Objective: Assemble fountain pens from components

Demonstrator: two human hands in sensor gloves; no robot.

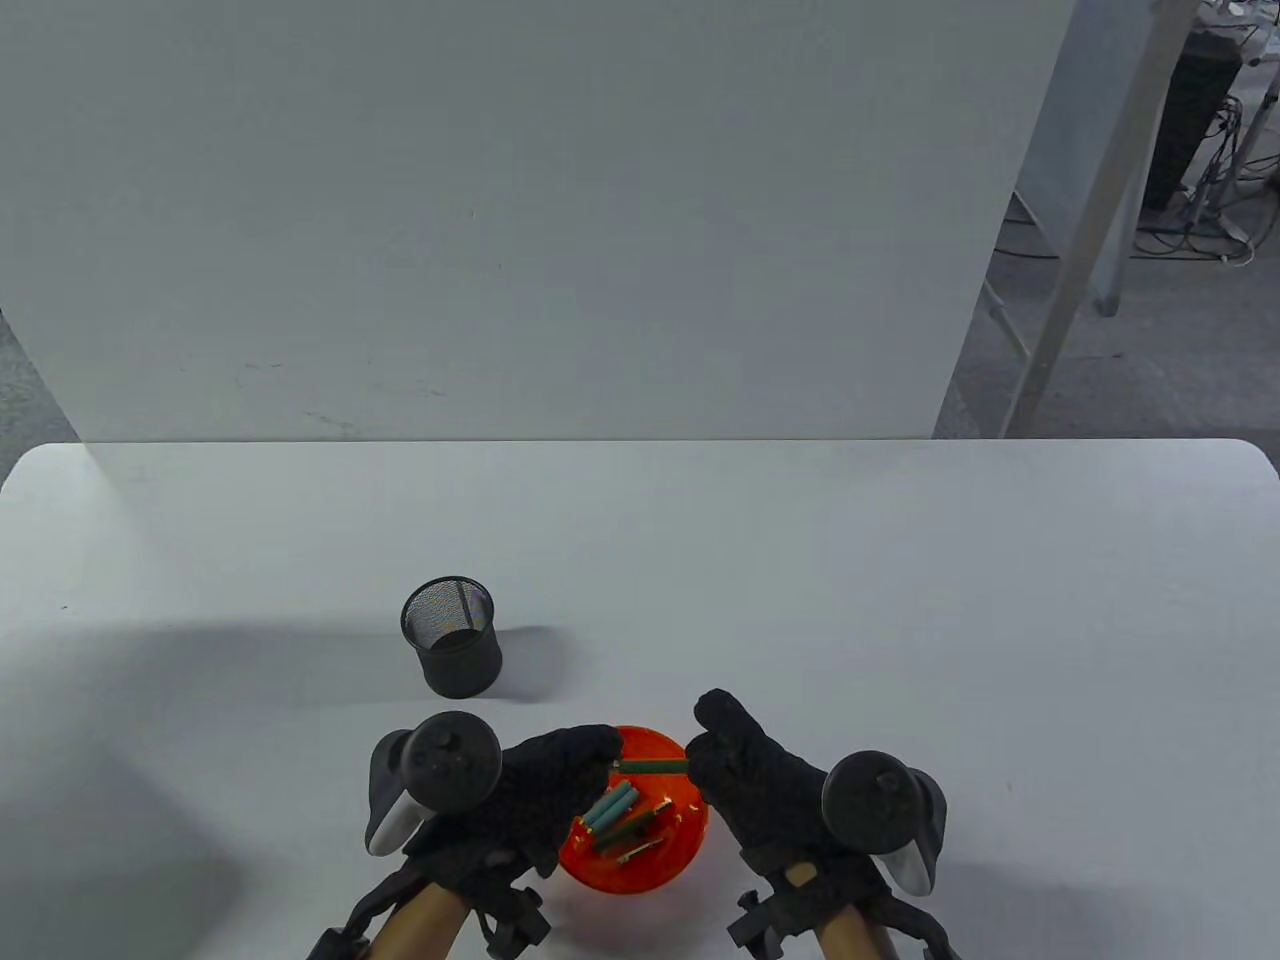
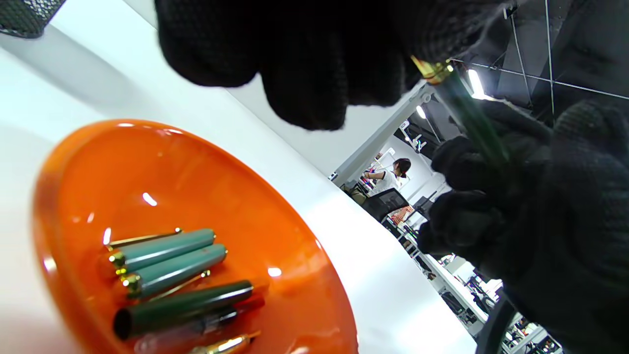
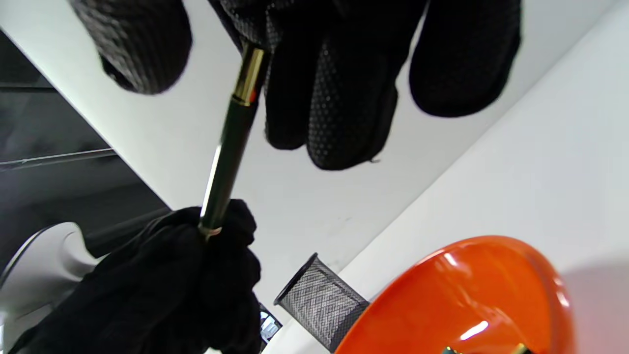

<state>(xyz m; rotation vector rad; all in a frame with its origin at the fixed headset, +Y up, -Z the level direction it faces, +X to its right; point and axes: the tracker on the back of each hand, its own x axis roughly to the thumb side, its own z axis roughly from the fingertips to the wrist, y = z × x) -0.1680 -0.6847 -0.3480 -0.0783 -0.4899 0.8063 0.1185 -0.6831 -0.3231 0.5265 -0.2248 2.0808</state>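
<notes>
- A white worktop [image 1: 900, 600] carries a shallow, glossy orange plastic dish [image 1: 670, 870] near its front edge, with a black wire-mesh pen cup [image 1: 452, 636] standing a little behind it and to the left.
- Both gloved hands hover just above the dish, sharing one slim dark-green pen body with gold trim [image 1: 652, 766], held level between them.
- The left hand [image 1: 545, 790] pinches one end in its fingertips; the right wrist view shows the pen disappearing into its curled fingers at a thin gold ring.
- The right hand [image 1: 755, 775] grips the other end, where a wider gold band [image 3: 248, 74] meets its fingertips. Neither hand is free.
- Whether the two ends are being pushed together, twisted, or are already joined cannot be told.
- In the dish lie loose parts: two pale teal caps with gold clips [image 2: 167, 260], touching side by side, a dark-green barrel with an open end [image 2: 184, 307], and beside it a gold nib piece [image 2: 223, 344] at the view's lower edge.
- The pen looks light, rigid and smooth, so likely slippery; the gloves' dotted palms should help.
- It is best taken by the barrel, near the joint, keeping clear of the delicate nib and thin clips.
</notes>
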